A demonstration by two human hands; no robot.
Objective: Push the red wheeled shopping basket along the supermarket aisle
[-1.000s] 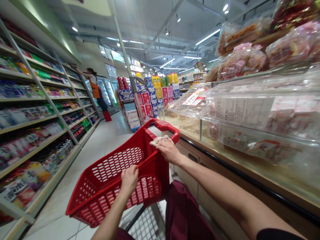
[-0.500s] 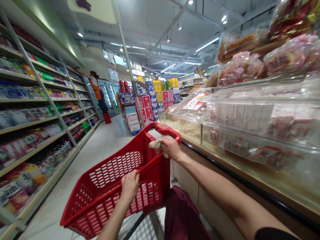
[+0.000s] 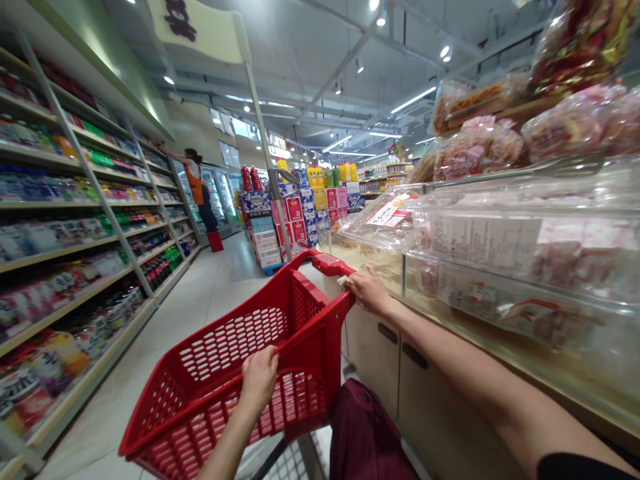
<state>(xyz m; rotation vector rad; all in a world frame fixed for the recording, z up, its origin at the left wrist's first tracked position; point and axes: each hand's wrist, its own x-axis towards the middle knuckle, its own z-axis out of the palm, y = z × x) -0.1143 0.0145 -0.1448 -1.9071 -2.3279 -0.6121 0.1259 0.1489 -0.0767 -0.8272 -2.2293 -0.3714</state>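
A red plastic shopping cart (image 3: 215,400) stands in front of me, turned with its basket toward the left. My left hand (image 3: 260,373) is closed around the basket's near rim. At the right end of the cart's handle (image 3: 327,265) is my right hand (image 3: 369,288), its fingers closed on a crumpled whitish cloth (image 3: 345,283). The cloth touches the handle corner and is mostly covered by the fingers. A flag pole (image 3: 263,133) rises beyond the cart's handle.
Shelves of drinks (image 3: 60,227) line the left side. A clear display case (image 3: 480,253) with packaged food borders the right, above cabinet doors (image 3: 373,343). Stacked boxes (image 3: 300,220) stand ahead. A person in an orange vest (image 3: 195,187) stands on a red stool (image 3: 215,241).
My right hand has slid with the cloth to the right, from the handle's inner side to its outer end. My left hand stays on the rim.
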